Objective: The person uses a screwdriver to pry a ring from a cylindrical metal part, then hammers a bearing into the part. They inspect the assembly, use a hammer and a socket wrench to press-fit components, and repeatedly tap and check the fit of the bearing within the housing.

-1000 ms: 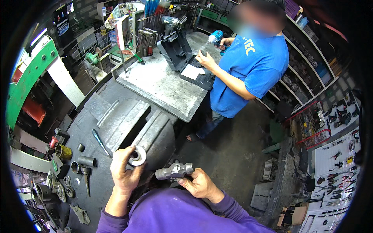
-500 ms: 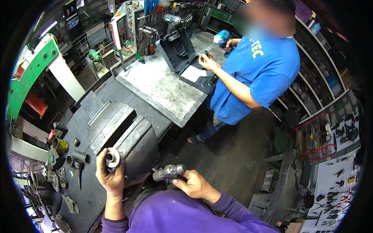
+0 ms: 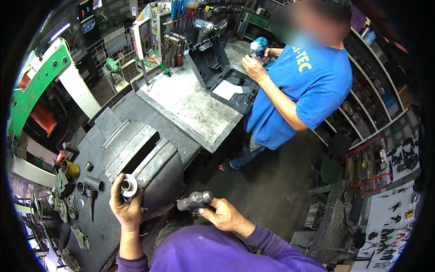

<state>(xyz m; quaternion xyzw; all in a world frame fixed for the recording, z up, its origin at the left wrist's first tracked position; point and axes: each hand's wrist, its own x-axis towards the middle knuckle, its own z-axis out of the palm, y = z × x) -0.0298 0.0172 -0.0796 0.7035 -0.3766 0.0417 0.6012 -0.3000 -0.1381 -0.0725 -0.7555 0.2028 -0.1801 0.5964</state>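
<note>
My left hand [image 3: 126,206] pinches a white flanged ring [image 3: 134,183] with a dark bore, fingers on its left edge and thumb on its right. The ring is held above the near end of a steel block with a long slot [image 3: 152,165]. My right hand [image 3: 225,217] is closed on a ball-peen hammer [image 3: 195,201] in front of my body. The hammer head points left, and its handle is mostly hidden by my fingers. A gap separates hammer and ring.
Left on the dark bench lie short pipe pieces [image 3: 93,183], a yellow can [image 3: 70,169] and a rag [image 3: 81,238]. Across the bench, a co-worker in a blue shirt [image 3: 303,90] holds a teal cordless driver [image 3: 258,46] beside an open black tool case [image 3: 231,96].
The hammer head has tilted a little in my right hand. My left hand and the ring have barely shifted. The co-worker's free hand has moved up and to the right.
</note>
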